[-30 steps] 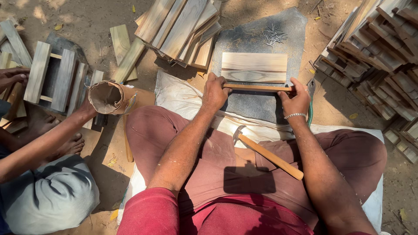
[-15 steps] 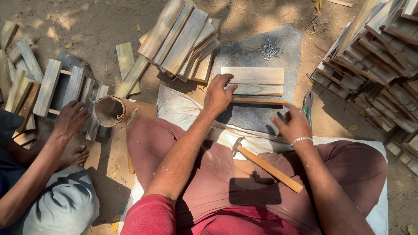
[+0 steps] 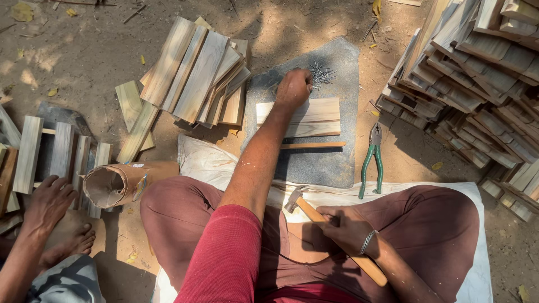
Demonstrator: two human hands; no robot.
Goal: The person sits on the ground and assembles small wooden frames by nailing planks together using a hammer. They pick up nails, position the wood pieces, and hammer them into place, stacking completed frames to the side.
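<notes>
left hand reaches forward, fingers bunched down at the edge of the nail pile, pinching at nails; can't tell how many it has. just under it, wood slat lies flat on the grey stone slab, thin strip beside it. right hand sits in the lap, closed around the hammer handle, head pointing left. green-handled pliers at slab's right edge. slat stacks left and right on the dirt. another person's hand rests near a paper roll.
</notes>
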